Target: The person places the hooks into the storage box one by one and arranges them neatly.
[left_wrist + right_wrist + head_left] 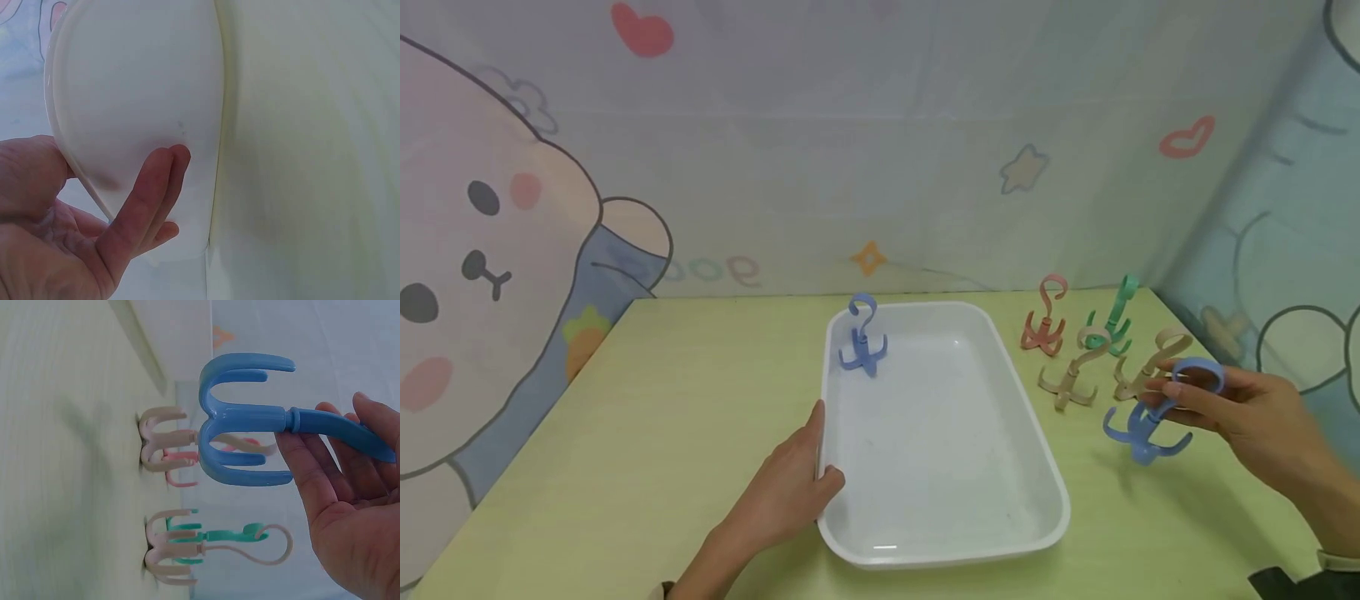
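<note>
My right hand (1247,412) pinches a blue four-pronged rotating hook (1145,433) by its curved neck, with the prongs pointing down above the table. In the right wrist view the same blue hook (244,419) lies across the fingers. My left hand (790,483) grips the left rim of a white tray (940,433), thumb over the rim. Its fingers (140,206) lie along the tray's outer wall in the left wrist view. Another blue hook (863,350) stands in the tray's far left corner.
Right of the tray stand a pink hook (1043,329), a green hook (1116,321) and two beige hooks, one nearer the tray (1067,387) and one (1138,379) partly behind my right hand. A printed cloth (880,150) hangs behind the pale green table (715,375).
</note>
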A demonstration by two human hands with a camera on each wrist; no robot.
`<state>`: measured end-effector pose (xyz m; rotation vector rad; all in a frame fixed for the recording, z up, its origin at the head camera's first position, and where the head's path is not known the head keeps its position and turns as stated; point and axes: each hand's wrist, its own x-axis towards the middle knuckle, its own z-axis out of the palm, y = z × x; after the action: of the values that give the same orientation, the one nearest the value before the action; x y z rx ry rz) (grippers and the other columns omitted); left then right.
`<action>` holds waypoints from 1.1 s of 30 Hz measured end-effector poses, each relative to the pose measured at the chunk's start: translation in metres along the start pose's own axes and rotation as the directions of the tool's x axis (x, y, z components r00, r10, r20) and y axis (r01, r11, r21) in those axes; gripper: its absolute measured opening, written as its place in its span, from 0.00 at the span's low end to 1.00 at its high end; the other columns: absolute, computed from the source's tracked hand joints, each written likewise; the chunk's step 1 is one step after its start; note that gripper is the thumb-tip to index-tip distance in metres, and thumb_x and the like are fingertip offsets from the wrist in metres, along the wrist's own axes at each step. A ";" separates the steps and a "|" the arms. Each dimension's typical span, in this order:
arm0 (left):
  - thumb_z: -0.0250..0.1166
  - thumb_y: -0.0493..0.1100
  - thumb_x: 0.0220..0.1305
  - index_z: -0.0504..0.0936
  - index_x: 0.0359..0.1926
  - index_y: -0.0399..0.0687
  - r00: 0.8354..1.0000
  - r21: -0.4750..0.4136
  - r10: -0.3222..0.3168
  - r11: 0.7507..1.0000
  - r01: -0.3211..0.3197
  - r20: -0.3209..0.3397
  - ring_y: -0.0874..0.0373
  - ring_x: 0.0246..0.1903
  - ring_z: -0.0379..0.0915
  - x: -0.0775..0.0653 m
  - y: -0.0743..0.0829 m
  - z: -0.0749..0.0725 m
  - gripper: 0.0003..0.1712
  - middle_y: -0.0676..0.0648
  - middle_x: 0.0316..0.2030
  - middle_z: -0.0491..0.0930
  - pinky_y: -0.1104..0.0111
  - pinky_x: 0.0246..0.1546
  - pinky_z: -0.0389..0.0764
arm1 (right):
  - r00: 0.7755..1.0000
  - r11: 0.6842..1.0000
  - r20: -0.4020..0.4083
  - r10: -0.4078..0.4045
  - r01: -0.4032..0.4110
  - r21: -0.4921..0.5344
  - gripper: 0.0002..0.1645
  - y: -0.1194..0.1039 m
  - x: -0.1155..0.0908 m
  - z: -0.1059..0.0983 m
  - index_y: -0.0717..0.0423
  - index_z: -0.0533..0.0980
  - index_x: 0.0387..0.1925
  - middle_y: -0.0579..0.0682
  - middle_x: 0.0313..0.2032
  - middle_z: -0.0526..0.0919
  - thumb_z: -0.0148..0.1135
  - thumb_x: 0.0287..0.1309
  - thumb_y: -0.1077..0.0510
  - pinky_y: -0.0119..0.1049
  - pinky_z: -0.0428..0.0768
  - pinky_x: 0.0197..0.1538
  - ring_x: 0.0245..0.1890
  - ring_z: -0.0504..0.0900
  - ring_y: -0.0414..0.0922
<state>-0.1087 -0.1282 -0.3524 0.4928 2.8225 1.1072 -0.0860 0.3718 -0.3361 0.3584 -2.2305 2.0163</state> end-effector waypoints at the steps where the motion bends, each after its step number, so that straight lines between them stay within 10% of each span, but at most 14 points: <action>1: 0.60 0.37 0.61 0.50 0.82 0.30 1.000 0.000 -0.001 1.000 0.001 0.001 0.45 0.63 0.77 0.000 0.000 0.000 0.51 0.30 0.75 0.68 0.50 0.59 0.81 | 1.000 1.000 0.005 -0.005 0.005 0.000 0.15 -0.003 0.001 0.003 0.67 0.83 0.54 0.51 0.47 0.93 0.53 0.74 0.72 0.32 0.87 0.48 0.48 0.92 0.42; 18: 0.60 0.36 0.60 0.49 0.82 0.30 1.000 -0.014 0.002 1.000 -0.002 0.002 0.44 0.63 0.77 0.001 -0.001 0.000 0.52 0.29 0.75 0.67 0.50 0.56 0.83 | 0.985 0.990 0.116 -0.129 0.121 0.077 0.18 -0.047 0.041 0.055 0.71 0.83 0.55 0.51 0.52 0.91 0.52 0.71 0.77 0.37 0.87 0.50 0.50 0.92 0.46; 33: 0.59 0.37 0.61 0.50 0.82 0.29 1.000 0.006 0.012 1.000 -0.012 -0.006 0.42 0.68 0.73 0.001 -0.002 0.001 0.51 0.31 0.76 0.66 0.47 0.64 0.77 | 0.990 0.996 0.136 -0.043 0.032 0.080 0.14 -0.059 0.092 0.101 0.63 0.85 0.52 0.51 0.47 0.93 0.64 0.69 0.69 0.39 0.87 0.50 0.48 0.92 0.47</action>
<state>-0.1104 -0.1287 -0.3541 0.5088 2.8326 1.1054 -0.1525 0.2577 -0.2680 0.5599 -2.2081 2.1233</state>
